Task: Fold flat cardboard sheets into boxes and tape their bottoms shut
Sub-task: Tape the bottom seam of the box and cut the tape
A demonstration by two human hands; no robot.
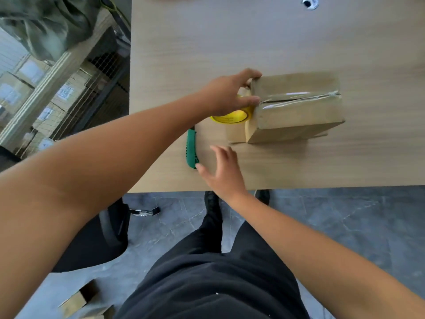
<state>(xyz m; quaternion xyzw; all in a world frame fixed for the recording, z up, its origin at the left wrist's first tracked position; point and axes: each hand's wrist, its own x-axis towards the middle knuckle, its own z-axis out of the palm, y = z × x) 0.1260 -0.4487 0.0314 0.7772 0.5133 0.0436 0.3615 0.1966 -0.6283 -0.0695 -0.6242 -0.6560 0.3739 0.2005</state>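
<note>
A folded brown cardboard box (296, 111) stands on the wooden table (230, 47), its upward face sealed by a strip of clear tape along the seam. My left hand (232, 93) grips the yellow-cored tape roll (232, 117) at the box's left end, thumb pressed to the taped edge. My right hand (223, 169) hovers open above the table near its front edge, fingers spread, holding nothing. A green utility knife (191, 148) lies just left of my right hand, my thumb tip almost touching it.
A round cable hole (310, 3) sits in the table's far right. Left of the table are wire racks with cartons (64, 93). A black chair (101, 240) and cardboard scraps (78, 300) are on the grey floor below.
</note>
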